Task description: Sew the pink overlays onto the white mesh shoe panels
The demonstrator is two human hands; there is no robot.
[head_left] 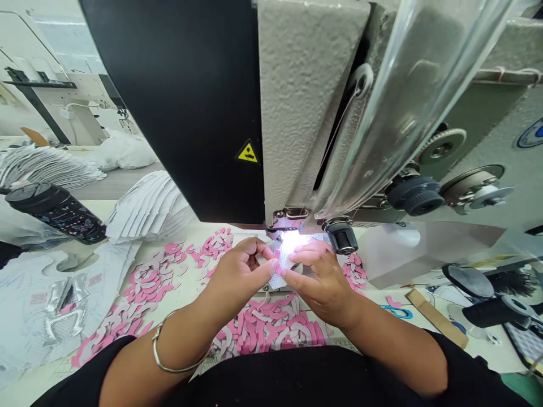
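Worktable [373, 295] lies heaped with pink cutouts [144, 288] — white fabric stacks [148, 208] beyond.

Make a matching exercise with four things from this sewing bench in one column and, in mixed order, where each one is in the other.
Things:
1. Silver bangle
2. Yellow warning sticker
3. Black patterned bottle
4. Pink cut pieces

Places:
A. Off to the left, on its side
B. On the black panel
C. Around the left wrist
D. Spread near the left hand and right hand

Pairs: 1-C, 2-B, 3-A, 4-D
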